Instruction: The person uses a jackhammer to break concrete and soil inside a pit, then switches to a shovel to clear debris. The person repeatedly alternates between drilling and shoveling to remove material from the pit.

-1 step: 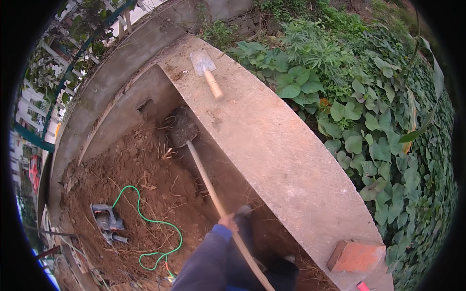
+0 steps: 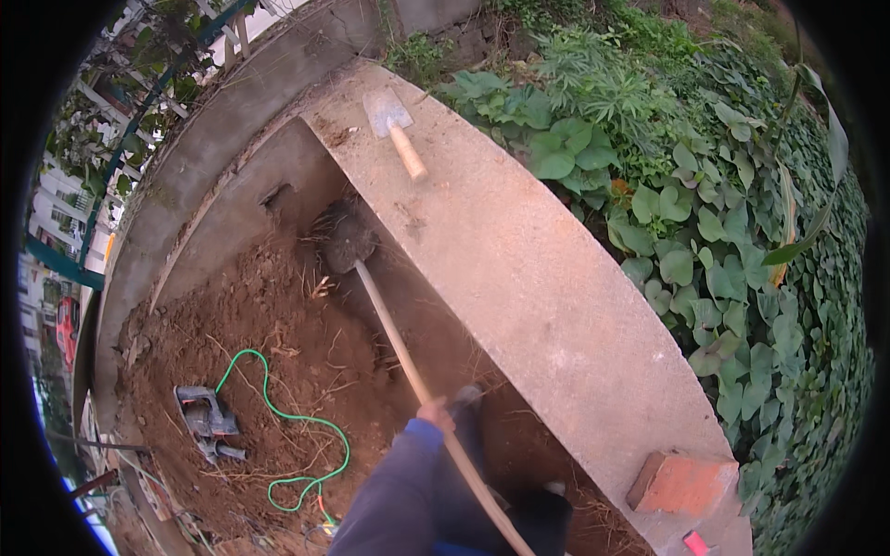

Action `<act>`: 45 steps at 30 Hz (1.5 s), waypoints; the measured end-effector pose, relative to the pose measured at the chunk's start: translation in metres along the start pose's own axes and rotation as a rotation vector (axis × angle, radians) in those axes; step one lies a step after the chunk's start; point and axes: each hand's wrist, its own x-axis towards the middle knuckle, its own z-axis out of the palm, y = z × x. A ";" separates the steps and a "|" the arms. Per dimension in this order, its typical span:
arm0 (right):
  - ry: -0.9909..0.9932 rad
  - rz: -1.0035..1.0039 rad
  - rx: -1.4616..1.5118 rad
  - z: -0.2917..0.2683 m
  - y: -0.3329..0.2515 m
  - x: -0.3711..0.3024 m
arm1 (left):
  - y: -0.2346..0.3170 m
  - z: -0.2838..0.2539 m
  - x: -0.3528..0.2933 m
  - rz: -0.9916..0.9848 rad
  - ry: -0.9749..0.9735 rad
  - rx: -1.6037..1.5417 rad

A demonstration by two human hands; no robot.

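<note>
My left hand [image 2: 436, 416], in a dark blue sleeve, is closed around the long wooden shaft of a shovel [image 2: 394, 338]. The dark, soil-covered shovel blade [image 2: 350, 239] rests at the far end of the trench, against the loose earth beside the concrete slab. From there the shaft slants down to the lower edge of the picture. No part of my right hand shows. One of my shoes [image 2: 466, 397] is partly visible beside the shaft, down in the dug-out soil.
A wooden-handled trowel [image 2: 399, 139] lies on the concrete slab [image 2: 547, 306], with a red brick [image 2: 681, 484] at its near end. A power tool [image 2: 208, 422] with a green cord [image 2: 306, 422] lies on the soil. Leafy plants [image 2: 732, 278] border the right.
</note>
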 end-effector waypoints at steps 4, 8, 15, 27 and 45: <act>0.030 0.021 0.002 0.019 0.005 0.000 | 0.006 0.006 -0.009 0.028 -0.082 -0.060; -0.010 0.093 0.025 0.028 0.022 -0.001 | -0.026 0.016 -0.034 0.027 -0.022 -0.078; 0.090 -0.072 -0.062 0.007 0.059 -0.008 | -0.096 0.022 -0.092 -0.014 -0.037 -0.124; 0.431 -0.243 -0.217 -0.074 0.167 -0.005 | -0.232 0.080 -0.233 0.037 -0.265 -0.205; 1.126 -0.799 -0.563 -0.141 -0.014 0.018 | 0.036 -0.163 -0.425 0.774 -0.679 -0.822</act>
